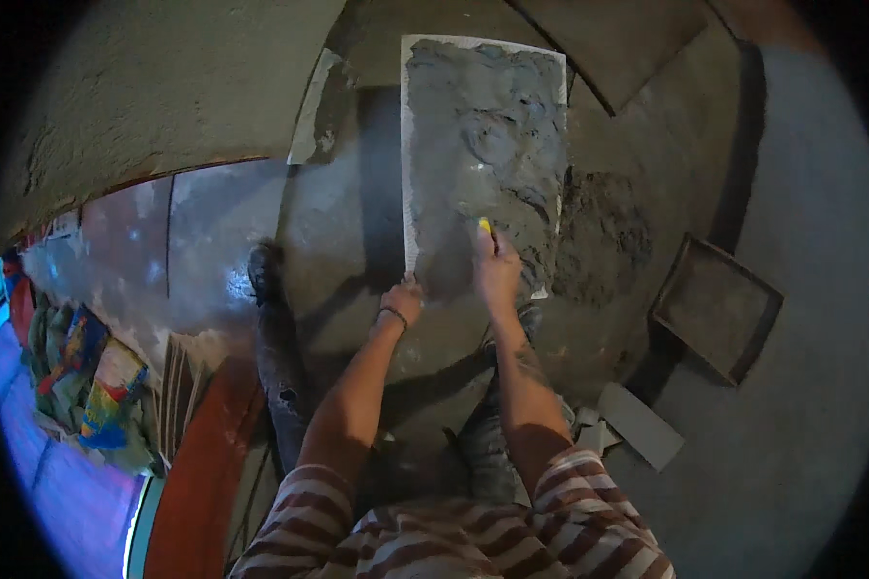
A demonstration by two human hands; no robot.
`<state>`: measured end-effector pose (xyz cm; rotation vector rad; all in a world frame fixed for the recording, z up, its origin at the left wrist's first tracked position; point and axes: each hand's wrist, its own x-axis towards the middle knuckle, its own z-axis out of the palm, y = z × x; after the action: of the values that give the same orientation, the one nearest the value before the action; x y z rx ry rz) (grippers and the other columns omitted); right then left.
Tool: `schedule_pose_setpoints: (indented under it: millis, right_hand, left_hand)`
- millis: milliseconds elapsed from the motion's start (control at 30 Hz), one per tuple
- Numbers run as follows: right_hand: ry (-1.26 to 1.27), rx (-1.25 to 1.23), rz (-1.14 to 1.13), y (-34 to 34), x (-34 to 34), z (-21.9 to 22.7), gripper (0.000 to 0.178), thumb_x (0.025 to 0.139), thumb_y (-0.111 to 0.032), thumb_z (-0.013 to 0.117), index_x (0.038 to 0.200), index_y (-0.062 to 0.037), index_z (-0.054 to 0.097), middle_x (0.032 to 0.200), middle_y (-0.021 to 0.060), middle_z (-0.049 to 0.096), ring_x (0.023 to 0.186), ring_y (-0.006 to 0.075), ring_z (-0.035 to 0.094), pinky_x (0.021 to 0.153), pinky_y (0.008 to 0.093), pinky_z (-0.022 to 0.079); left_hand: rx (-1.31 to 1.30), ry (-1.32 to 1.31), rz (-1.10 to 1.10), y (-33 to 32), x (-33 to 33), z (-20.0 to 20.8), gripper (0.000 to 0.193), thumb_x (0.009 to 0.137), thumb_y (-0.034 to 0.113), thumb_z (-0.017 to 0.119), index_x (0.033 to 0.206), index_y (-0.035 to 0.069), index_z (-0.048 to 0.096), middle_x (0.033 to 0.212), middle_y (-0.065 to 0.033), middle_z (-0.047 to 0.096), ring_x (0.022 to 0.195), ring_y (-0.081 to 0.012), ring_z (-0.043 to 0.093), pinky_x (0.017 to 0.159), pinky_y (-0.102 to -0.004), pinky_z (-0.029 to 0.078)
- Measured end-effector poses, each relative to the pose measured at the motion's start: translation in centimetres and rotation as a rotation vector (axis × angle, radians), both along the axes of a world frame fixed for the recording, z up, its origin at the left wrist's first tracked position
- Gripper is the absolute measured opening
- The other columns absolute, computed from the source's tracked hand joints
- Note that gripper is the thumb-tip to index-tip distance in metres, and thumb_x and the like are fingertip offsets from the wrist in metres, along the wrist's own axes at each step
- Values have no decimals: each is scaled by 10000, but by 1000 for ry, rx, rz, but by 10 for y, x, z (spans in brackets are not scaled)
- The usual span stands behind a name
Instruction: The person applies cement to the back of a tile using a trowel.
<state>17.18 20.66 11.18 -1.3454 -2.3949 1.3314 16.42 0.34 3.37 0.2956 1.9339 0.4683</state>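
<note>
A large pale rectangular tile (pixel 408 183) lies in front of me, its upper face covered with wet grey mortar (pixel 492 140). The mortar is smoother along the left and near part, lumpy and ridged at the far right. My left hand (pixel 403 300) is closed on the tile's near left corner. Over the near part of the mortar, my right hand (pixel 496 277) is wrapped round a trowel (pixel 485 225); only its yellow handle end shows clearly, and its blade cannot be made out against the mortar.
Rough mortar (pixel 603 236) covers the floor right of the tile. A square mortar-stained tray (pixel 770 314) stands further right, with pale cut tile pieces (pixel 640 425) nearer me. Colourful sacks (pixel 111 391) are heaped at the left, beside an orange-brown board (pixel 203 473).
</note>
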Motion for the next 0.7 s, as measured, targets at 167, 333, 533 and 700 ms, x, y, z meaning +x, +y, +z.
schedule_pose_setpoints:
  millis: [167,333,533,700]
  right_hand:
    - [60,-187,-186,-8,9,38,307,908,-286,544,980,6,609,628,-11,501,499,65,422,461,236,372]
    - [170,-151,-57,23,13,65,303,904,-287,555,996,-5,616,629,-9,504,476,57,425,442,231,360]
    - [-149,-576,-204,-15,25,111,278,911,-290,529,888,-29,623,578,-38,460,445,60,411,412,242,323]
    - [11,-535,-302,5,-13,80,291,914,-306,527,805,-45,599,565,-37,452,465,58,421,439,236,329]
  left_hand:
    - [-105,-33,137,14,-1,32,349,891,370,440,1102,152,611,1039,-177,624,976,-352,588,850,-445,458]
    - [-37,-3,19,27,-6,45,389,897,416,435,1131,146,590,1083,-156,618,1004,-320,588,866,-429,458]
    - [-176,-21,43,15,-11,42,398,918,366,403,1225,133,500,1086,-139,618,1003,-338,585,868,-446,451]
    - [-90,-33,-37,24,-6,31,432,917,317,377,1269,78,452,1059,-187,609,998,-371,580,848,-497,440]
